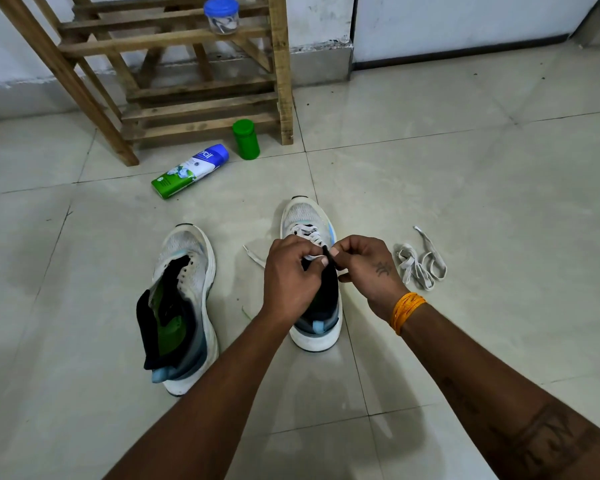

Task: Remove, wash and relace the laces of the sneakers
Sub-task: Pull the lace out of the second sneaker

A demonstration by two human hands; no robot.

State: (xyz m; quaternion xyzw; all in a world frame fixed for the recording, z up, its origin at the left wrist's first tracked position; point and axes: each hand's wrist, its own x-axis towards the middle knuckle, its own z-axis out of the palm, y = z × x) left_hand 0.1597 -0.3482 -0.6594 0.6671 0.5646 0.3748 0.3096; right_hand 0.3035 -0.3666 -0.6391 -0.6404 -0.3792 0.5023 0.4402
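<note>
Two white sneakers stand on the tiled floor. The left sneaker (187, 299) has bare eyelets and its tongue and green insole pulled open. The right sneaker (307, 220) carries a white lace (305, 232) through its front eyelets. My left hand (293, 271) and my right hand (364, 268) meet over its tongue. My left fingers pinch the lace and my right fingers pinch the dark edge at the top of the tongue. One free lace end (253, 256) trails left on the floor. A second, loose lace (418, 261) lies bunched to the right.
A blue and green bottle (189, 171) lies on its side ahead, beside an upright green container (246, 139). A wooden rack (174, 74) stands against the wall and holds a jar with a blue lid (221, 16).
</note>
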